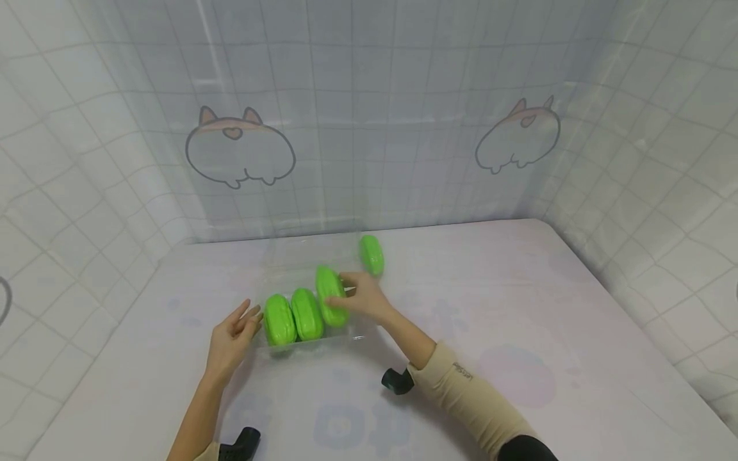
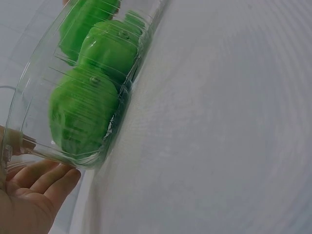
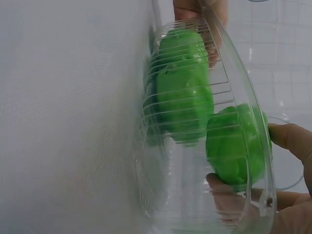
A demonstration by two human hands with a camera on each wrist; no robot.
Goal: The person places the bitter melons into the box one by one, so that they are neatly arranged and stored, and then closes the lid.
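Note:
Just above a clear plastic clamshell box (image 2: 30, 80), my right hand (image 1: 364, 296) pinches a glossy bright green, oblong, lobed piece (image 1: 330, 298) between thumb and fingers. The piece tilts up at the box's right half. Two similar green pieces, one at the left end (image 1: 279, 320) and one beside it (image 1: 307, 314), lie side by side in the box. At the box's left end my left hand (image 1: 230, 336) holds the wall, some fingers outside and one seen through the plastic in the left wrist view. Part of that hand is hidden.
Another green piece (image 1: 371, 255) lies behind my right hand, next to the box's transparent lid (image 1: 311, 250), which is folded back. The pale printed tabletop (image 1: 519, 307) meets a tile-patterned curtain (image 1: 369, 160) at the back and sides.

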